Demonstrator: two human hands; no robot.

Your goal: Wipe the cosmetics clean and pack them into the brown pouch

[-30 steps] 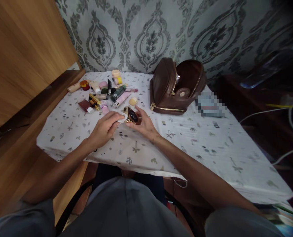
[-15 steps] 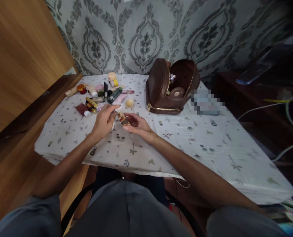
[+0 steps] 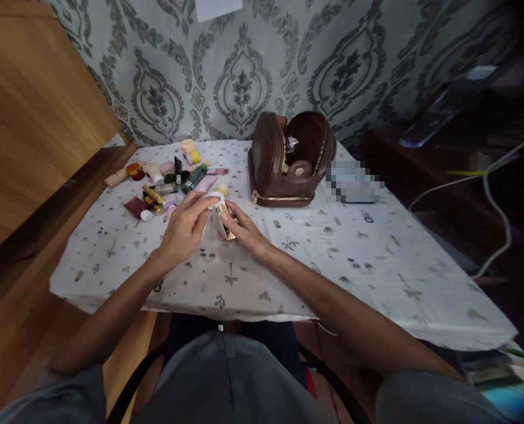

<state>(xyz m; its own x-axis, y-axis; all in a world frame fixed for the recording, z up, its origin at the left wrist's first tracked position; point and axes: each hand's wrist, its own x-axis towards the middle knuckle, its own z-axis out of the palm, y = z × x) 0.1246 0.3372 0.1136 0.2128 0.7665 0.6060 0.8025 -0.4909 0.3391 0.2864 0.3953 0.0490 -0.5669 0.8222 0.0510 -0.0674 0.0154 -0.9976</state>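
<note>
1 patterned tablecloth; far side, 1 open brown zippered bag. Nearer, left of it: right hand, fingers closed around 1 gold-trimmed case; left hand, fingers pinched on 1 white ring-shaped piece by the case's far end.

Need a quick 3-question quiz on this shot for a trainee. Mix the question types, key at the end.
1. Multiple choice: what is the right hand holding?
A) a pink tube
B) a gold-edged case
C) a black tube

2. True or false: the brown bag is open and stands to the right of the green tube.

3. Fill in the colour: the fingers of the left hand are on a small round item that is ____.

Key: 1 B; 2 true; 3 white
</note>
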